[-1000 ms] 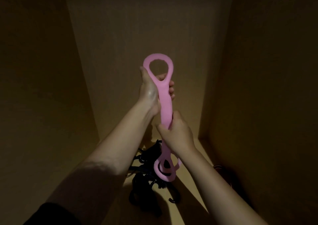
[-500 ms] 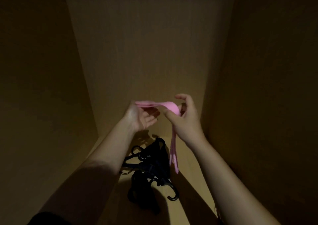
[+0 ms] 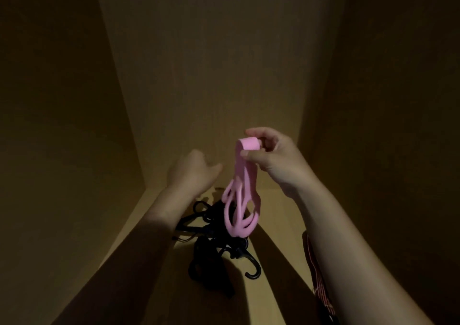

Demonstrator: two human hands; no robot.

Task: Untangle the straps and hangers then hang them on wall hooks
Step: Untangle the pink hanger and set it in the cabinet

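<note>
The pink strap (image 3: 242,190) hangs folded from the right hand (image 3: 271,155) — pinched between thumb and fingers — above the black hanger tangle (image 3: 214,245) on the floor. The left hand (image 3: 194,173) is loosely open, empty.

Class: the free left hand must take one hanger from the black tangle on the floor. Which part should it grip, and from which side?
Likely the big open hook sticking out at the near right edge of the black tangle. It lies clear of the knot, so the left hand can come down from above and pinch its shank.
</note>
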